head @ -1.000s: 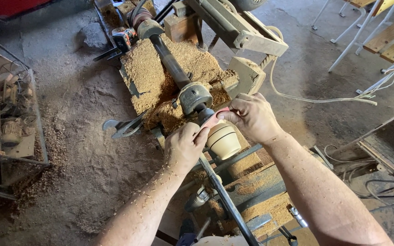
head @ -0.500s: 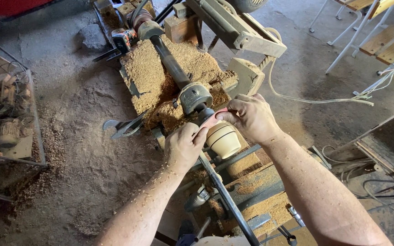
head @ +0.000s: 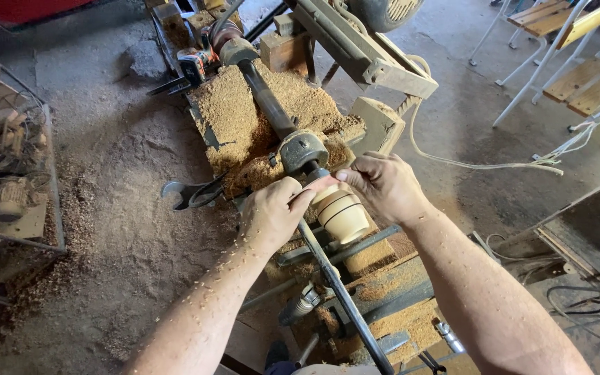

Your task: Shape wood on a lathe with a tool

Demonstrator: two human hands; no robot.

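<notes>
Little has changed since a second ago: my left hand (head: 270, 212) and right hand (head: 383, 184) stay pinched together at the top of the pale wooden cup (head: 342, 215), fingertips meeting on its rim beside the lathe collar (head: 303, 149). The cup sits on the spindle just below the grip. Beyond it, sawdust (head: 258, 111) heaps; a wrench (head: 185, 194) lies left.
</notes>
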